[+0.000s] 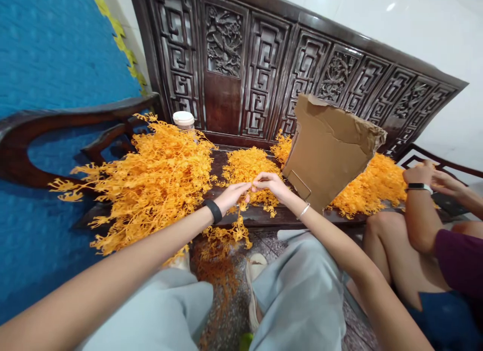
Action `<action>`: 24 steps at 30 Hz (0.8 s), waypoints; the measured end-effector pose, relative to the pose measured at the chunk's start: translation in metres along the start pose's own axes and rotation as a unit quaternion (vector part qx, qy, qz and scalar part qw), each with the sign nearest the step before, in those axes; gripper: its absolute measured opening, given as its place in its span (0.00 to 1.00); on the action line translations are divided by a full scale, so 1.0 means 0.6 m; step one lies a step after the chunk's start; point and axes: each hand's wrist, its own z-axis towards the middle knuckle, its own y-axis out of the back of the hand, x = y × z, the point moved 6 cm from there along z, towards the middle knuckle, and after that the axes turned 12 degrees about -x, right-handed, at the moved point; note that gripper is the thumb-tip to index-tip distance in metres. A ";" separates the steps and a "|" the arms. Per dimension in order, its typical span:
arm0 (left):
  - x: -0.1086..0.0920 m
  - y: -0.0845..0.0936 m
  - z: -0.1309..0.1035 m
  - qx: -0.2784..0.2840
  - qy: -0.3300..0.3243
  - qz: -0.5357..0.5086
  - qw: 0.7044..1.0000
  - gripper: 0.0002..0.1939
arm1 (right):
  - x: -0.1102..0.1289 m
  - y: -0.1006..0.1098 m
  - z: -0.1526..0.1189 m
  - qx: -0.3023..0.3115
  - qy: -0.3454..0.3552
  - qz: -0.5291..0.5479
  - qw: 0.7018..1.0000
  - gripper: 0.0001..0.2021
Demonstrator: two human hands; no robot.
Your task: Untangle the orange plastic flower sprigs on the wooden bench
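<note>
The left hand (234, 194) and right hand (272, 184) meet above the bench's (320, 217) front edge, fingertips seemingly pinched on an orange sprig (239, 229) dangling beneath. This looks like two-handed fingerwork; the next move calls for a light, steady pinch.

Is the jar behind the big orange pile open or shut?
Shut: a white lid sits on top of the jar, covering its mouth.

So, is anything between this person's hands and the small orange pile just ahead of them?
Nothing visible stands in the way: the left hand and right hand meet at the near side of the small orange pile. The cardboard stands off to the right, outside that path.
</note>
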 end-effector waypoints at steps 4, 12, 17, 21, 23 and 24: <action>-0.006 -0.006 0.005 -0.020 0.006 -0.062 0.998 0.14 | 0.009 0.008 0.000 -0.131 0.008 0.027 0.991 0.05; -0.001 -0.028 0.024 -0.093 0.046 -0.186 0.977 0.10 | -0.010 0.001 0.021 -0.252 -0.156 0.119 0.948 0.05; -0.005 -0.026 0.041 -0.148 0.039 -0.216 0.964 0.12 | 0.001 -0.006 0.044 -0.288 -0.165 0.133 0.934 0.08; -0.014 -0.012 0.051 -0.188 0.018 -0.224 0.956 0.14 | 0.011 -0.020 0.064 -0.288 -0.148 0.141 0.936 0.09; -0.017 -0.002 0.055 -0.202 0.006 -0.230 0.952 0.14 | 0.012 -0.034 0.071 -0.280 -0.150 0.144 0.937 0.09; -0.017 0.002 0.057 -0.206 0.001 -0.234 0.950 0.14 | 0.012 -0.042 0.075 -0.274 -0.154 0.143 0.938 0.09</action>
